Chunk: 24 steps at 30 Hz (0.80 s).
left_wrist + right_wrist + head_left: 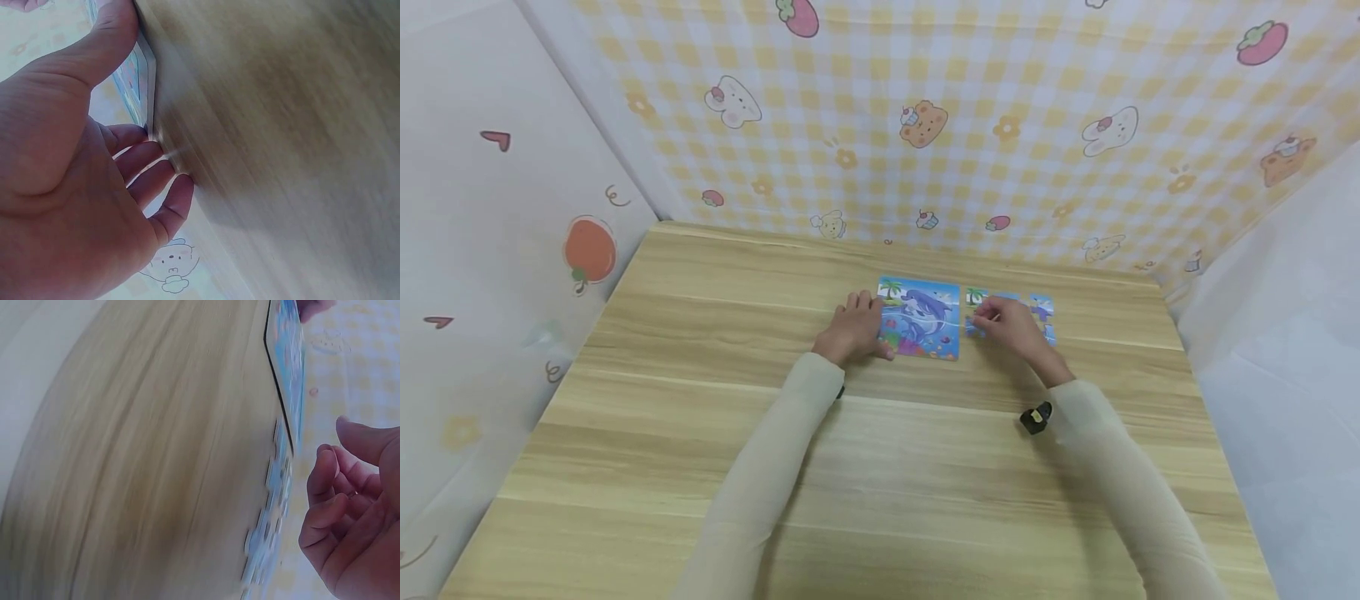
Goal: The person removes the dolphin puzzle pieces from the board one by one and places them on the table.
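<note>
A square dolphin picture puzzle board (925,321) lies on the wooden table. My left hand (852,327) rests at its left side, the thumb by its near edge and the fingertips down beside its left edge. In the left wrist view the fingers (178,203) are gently bent and touch the tabletop next to the board's rim (149,94). To the right of the board lies a group of jigsaw pieces (1042,308). Over the left part of this group hovers my right hand (1011,325), fingers bent. No piece shows between thumb and fingertips in the right wrist view.
The wooden table (895,467) reaches back to a yellow checked cloth (865,125) with cartoon prints. White printed sheeting (497,250) closes the left side, and pale sheeting (1277,358) hangs on the right. A black wrist device (1036,417) sits at the right cuff.
</note>
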Each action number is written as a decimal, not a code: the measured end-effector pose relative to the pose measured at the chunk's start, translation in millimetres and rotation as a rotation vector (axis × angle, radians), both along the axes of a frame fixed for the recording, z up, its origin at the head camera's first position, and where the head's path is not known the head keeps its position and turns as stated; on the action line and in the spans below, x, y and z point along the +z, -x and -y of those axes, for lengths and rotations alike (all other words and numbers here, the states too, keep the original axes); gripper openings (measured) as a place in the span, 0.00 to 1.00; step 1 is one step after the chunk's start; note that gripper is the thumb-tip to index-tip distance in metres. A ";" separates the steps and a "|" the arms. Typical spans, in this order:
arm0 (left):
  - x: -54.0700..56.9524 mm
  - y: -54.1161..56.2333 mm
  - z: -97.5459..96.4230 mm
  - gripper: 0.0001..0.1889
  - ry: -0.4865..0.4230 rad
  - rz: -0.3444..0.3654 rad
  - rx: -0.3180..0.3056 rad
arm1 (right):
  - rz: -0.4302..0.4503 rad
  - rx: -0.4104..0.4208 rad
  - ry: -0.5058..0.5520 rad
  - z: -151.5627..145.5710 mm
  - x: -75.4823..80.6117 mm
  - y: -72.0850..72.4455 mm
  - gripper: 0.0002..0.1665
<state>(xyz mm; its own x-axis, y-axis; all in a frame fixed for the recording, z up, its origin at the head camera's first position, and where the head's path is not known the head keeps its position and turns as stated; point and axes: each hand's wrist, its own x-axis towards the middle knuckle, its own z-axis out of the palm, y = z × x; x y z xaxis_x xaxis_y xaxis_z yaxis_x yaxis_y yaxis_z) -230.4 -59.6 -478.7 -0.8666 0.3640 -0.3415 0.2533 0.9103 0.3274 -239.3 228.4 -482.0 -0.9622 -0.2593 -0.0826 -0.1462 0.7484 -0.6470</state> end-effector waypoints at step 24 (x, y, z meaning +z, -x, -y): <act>1.1 -0.4 0.0 0.51 0.010 -0.008 -0.004 | -0.001 0.169 0.001 72.7 0.6 0.4 0.16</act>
